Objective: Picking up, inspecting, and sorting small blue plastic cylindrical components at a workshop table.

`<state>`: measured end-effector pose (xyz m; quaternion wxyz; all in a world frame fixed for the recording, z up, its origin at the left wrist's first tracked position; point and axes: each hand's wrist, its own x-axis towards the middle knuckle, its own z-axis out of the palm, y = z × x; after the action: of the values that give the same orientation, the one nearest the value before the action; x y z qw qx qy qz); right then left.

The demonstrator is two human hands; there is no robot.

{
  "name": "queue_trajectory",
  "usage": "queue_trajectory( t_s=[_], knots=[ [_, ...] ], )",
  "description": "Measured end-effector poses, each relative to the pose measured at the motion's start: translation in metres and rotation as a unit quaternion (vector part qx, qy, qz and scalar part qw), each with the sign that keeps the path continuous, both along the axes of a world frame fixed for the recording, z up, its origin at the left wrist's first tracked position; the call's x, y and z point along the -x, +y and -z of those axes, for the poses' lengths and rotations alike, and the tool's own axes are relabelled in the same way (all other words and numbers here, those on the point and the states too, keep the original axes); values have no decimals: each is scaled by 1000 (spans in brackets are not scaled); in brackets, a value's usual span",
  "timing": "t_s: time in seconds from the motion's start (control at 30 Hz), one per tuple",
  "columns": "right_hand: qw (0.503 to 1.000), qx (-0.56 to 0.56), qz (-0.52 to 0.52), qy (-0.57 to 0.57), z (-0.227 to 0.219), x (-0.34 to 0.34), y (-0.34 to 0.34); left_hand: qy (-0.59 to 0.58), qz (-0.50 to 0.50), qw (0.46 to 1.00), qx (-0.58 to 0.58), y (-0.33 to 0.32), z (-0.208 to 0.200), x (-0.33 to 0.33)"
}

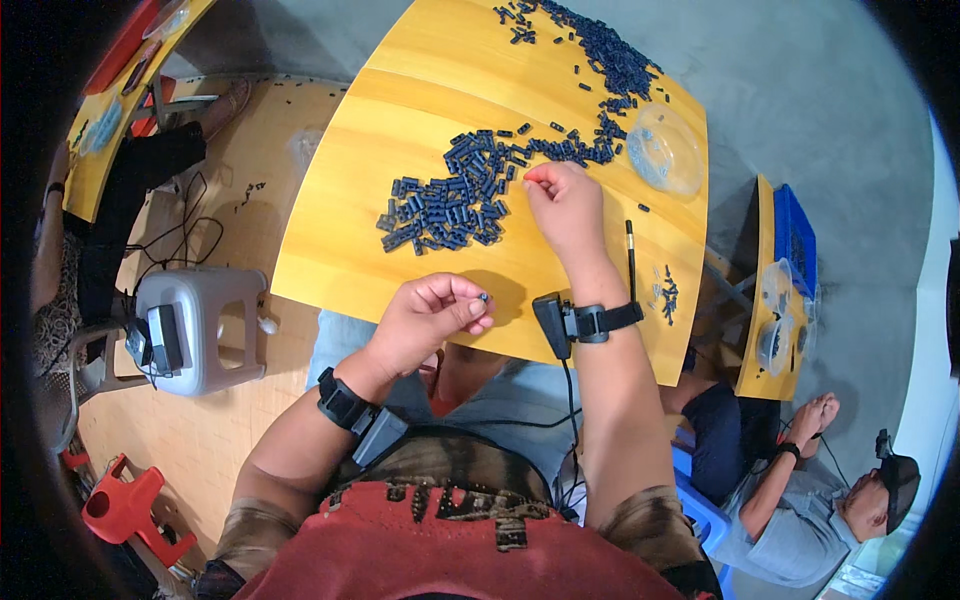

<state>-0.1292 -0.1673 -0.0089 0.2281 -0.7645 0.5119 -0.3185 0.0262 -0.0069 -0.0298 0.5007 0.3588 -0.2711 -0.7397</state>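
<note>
Over the near edge of the yellow table [340, 215], my left hand [432, 318] pinches a small black plastic part [484, 297] between thumb and fingers. My right hand [566, 205] reaches farther in, its thumb and fingertips pressed together beside the pile's right edge. Whatever those fingertips may hold is too small to make out. Left of it lies a heap of black plastic parts [445, 205], joined in short blocks. Smaller black pieces [570, 150] trail from the heap toward a denser pile [620, 65] at the far right. Both wrists wear black strapped devices.
A clear plastic bowl [664, 150] stands at the table's right side. Nearer lie a black pen-like tool [630, 255] and scattered small dark bits [670, 295]. Left is a grey stool [200, 330] with cables. A person [800, 500] sits at right, near a side table with a blue tray [795, 240].
</note>
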Motion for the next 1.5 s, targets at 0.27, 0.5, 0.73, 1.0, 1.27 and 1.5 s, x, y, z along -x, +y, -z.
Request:
queue_trajectory(
  t_s=[0.27, 0.5, 0.73, 1.0, 1.27, 1.5],
  knots=[
    [999, 39, -25, -10, -2, -15, 1, 2, 14, 1000, -23, -2, -4, -3],
    [998, 37, -40, 30, 5, -13, 0, 16, 17, 999, -26, -3, -4, -2],
    [999, 23, -20, 25, 2, -9, 2, 28, 14, 999, -28, -3, -2, -3],
    [992, 88, -79, 54, -3, -27, -17, 30, 20, 999, -31, -4, -6, -7],
    [994, 35, -76, 75, -4, -15, -18, -134, -64, 969, 197, -51, -65, -58],
    [988, 55, -90, 112, -9, -17, -12, -437, -160, 831, 304, -154, -2, -95]
  ],
)
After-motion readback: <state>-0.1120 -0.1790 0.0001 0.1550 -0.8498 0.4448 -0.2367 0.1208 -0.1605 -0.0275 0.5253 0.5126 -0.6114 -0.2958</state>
